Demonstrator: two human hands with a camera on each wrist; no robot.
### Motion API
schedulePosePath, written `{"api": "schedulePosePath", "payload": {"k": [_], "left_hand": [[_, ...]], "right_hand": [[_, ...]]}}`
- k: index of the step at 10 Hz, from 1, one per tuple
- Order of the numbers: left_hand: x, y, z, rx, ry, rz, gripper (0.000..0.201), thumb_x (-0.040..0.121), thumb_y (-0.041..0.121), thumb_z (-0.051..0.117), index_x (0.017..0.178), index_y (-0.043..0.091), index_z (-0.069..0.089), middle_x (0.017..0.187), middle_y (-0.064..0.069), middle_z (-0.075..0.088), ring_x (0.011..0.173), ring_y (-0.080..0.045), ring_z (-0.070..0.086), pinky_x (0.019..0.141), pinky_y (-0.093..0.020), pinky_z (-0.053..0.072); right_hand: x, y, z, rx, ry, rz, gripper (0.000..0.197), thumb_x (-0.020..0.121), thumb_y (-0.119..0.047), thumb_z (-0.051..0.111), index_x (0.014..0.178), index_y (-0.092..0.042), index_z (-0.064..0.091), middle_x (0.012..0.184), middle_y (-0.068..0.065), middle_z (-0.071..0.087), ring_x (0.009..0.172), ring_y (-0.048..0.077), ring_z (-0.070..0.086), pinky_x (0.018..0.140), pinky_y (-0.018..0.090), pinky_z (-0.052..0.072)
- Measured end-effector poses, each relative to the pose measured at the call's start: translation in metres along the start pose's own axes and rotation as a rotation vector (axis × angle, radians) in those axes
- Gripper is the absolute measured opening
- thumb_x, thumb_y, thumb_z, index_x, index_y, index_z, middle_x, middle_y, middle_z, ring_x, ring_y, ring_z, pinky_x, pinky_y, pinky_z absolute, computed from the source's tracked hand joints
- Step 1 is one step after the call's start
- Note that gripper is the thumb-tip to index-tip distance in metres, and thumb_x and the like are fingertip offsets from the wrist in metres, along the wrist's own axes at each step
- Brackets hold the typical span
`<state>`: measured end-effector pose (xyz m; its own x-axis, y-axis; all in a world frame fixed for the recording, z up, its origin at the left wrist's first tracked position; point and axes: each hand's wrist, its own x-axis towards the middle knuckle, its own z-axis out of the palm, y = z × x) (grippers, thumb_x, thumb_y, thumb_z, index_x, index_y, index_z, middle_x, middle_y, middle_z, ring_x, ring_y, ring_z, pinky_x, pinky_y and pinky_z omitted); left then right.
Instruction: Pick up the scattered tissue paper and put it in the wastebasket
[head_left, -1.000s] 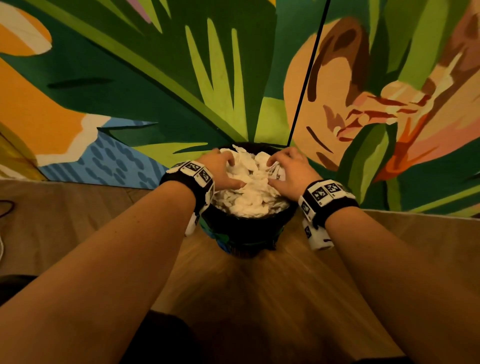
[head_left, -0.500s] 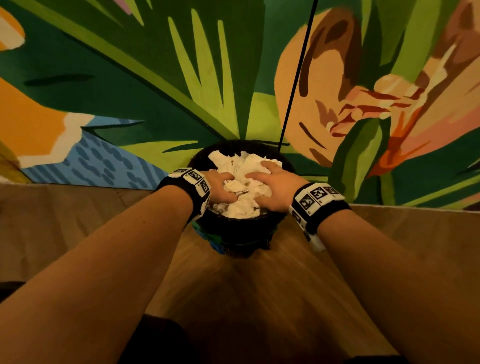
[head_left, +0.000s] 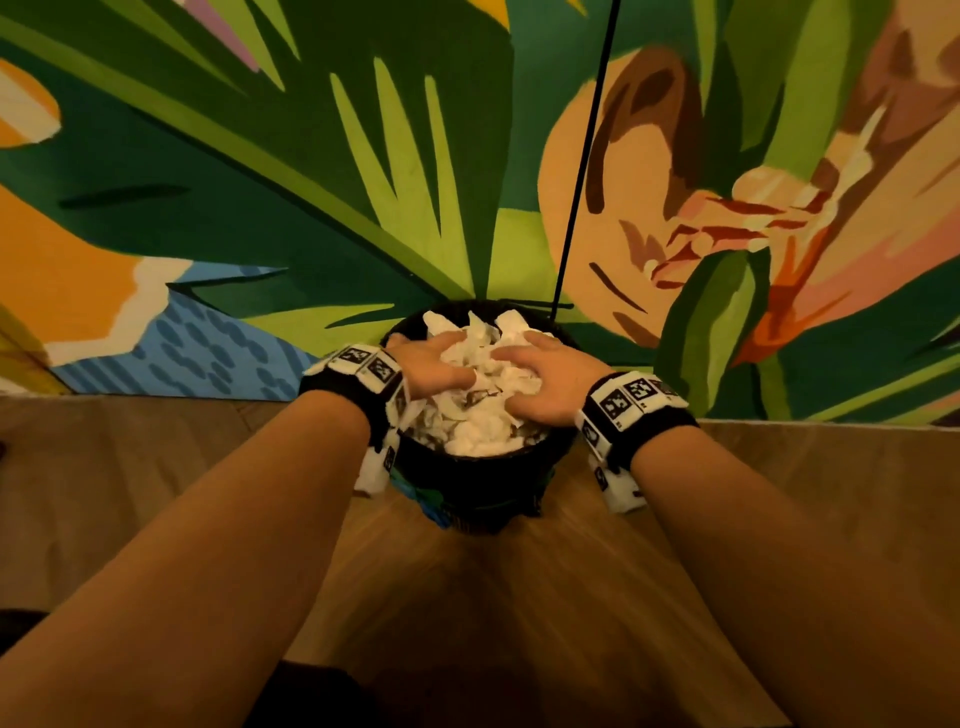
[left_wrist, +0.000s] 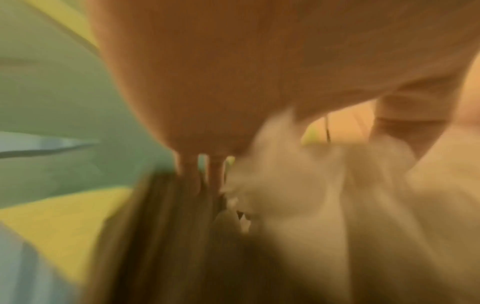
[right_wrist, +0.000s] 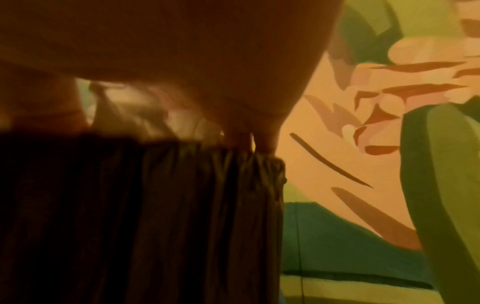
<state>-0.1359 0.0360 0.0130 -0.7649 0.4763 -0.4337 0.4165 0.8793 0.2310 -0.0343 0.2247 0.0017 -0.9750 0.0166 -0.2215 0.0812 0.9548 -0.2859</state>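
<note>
Both hands lie palms-down on a heap of white tissue paper (head_left: 480, 415) that fills a round, dark wastebasket (head_left: 470, 488) to the brim. The left hand (head_left: 434, 364) spreads its fingers over the left side of the heap; its grip is wide and flat, pressing rather than clutching. The right hand (head_left: 543, 382) rests on the right side in the same way, fingers splayed and pointing inward, grip wide, holding nothing. The paper is soft and crumpled, its creased folds and ragged peaks bulging up between the two hands and beyond the fingertips toward the far rim.

The wastebasket is lined with a dark, pleated plastic bag (right_wrist: 161, 205), whose thin vertical wrinkles gather at the rim just below the right fingers (right_wrist: 267, 142). A patch of blue and green print shows on the basket's outer wall below the left wrist. Each wrist wears a black band (head_left: 641, 410) with square black-and-white markers.

The basket stands on a smooth wooden floor (head_left: 519, 597) against a painted mural (head_left: 260, 182) of flat green leaves and peach petals. The left wrist view is blurred, showing only pale crumpled paper under the palm.
</note>
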Motion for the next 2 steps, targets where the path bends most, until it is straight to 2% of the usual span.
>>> {"api": "schedulePosePath", "payload": {"k": [1,2], "left_hand": [[-0.013,0.006,-0.026,-0.125,0.097,0.036,0.096,0.082,0.057,0.058,0.152,0.048,-0.008,0.162,-0.006,0.023,0.147,-0.038,0.015,0.117,-0.052,0.022],[-0.020,0.014,-0.045,-0.136,0.287,0.084,0.091,0.083,0.055,0.057,0.154,0.044,0.002,0.159,-0.009,0.027,0.143,-0.038,0.027,0.114,-0.052,0.029]], "right_hand": [[-0.011,0.001,-0.019,0.098,0.053,-0.020,0.082,0.075,-0.061,0.061,0.144,-0.058,0.018,0.164,-0.004,0.005,0.150,0.028,0.014,0.116,0.051,0.026],[-0.017,0.008,-0.033,0.214,0.201,-0.029,0.073,0.082,-0.063,0.059,0.146,-0.052,0.026,0.163,-0.007,0.013,0.147,0.019,0.022,0.117,0.038,0.025]]}}
